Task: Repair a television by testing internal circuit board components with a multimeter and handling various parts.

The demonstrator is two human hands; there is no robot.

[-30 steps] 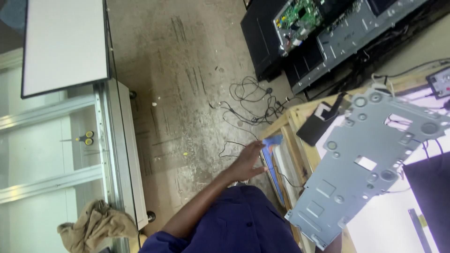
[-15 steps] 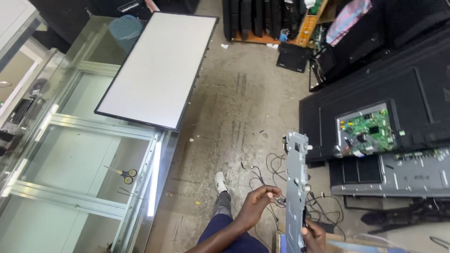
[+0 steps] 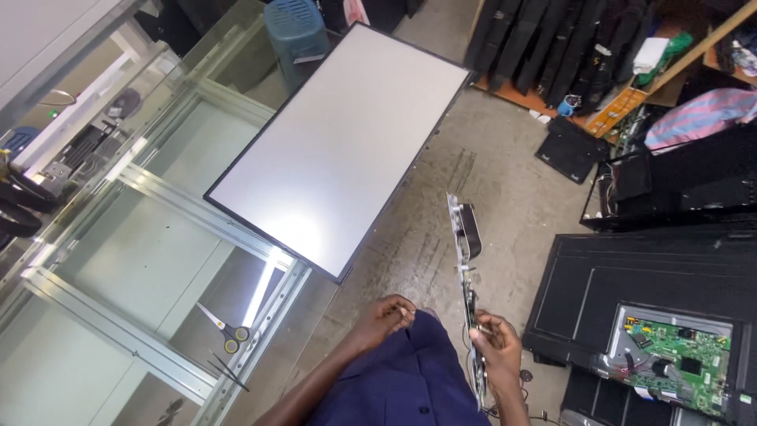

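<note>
The right hand (image 3: 495,341) holds a long thin metal plate (image 3: 467,276) by its lower part; the fingers are wrapped around the edge, and the plate stands up on its side, so only its thin edge shows; it hangs in the air over the grey floor (image 3: 505,166), just right of the person's blue clothes. The left hand (image 3: 384,315) is close by but apart from the plate; its fingers are curled in, and I cannot tell if they hold something small.

To carry the plate well, I think the grip should stay firm and low, with the plate kept straight up so it does not swing; the free hand could steady the top end.

A big white screen panel (image 3: 339,150) lies on a glass table (image 3: 118,260) to the left; scissors (image 3: 225,331) lie there too. A black screen back with a green board (image 3: 678,371) sits on the right; the plate should stay well clear of both.
</note>
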